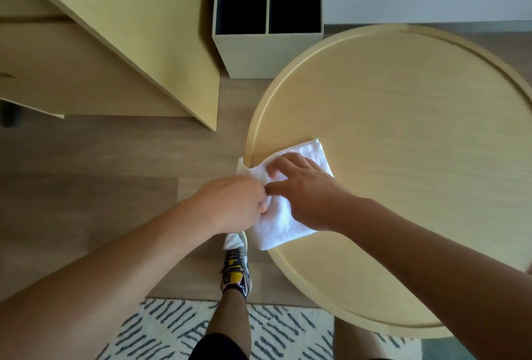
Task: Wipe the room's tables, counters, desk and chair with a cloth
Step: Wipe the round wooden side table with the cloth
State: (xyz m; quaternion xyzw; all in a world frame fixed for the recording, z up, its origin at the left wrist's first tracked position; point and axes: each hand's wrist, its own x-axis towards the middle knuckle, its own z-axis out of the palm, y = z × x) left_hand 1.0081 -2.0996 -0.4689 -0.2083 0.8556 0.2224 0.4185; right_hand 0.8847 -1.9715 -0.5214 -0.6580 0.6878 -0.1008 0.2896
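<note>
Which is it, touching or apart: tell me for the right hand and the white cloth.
Touching. The head view shows the right hand lying on the white cloth, fingers pressing it onto the round table.

Head-worn view, steeply downward, close over round table (pixel 403 129)

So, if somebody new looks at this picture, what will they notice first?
Probably the white cloth at the near-left edge of the round table, with the left hand gripping its edge and the right hand resting on top. Next, the bin with two dark compartments behind the table.
</note>
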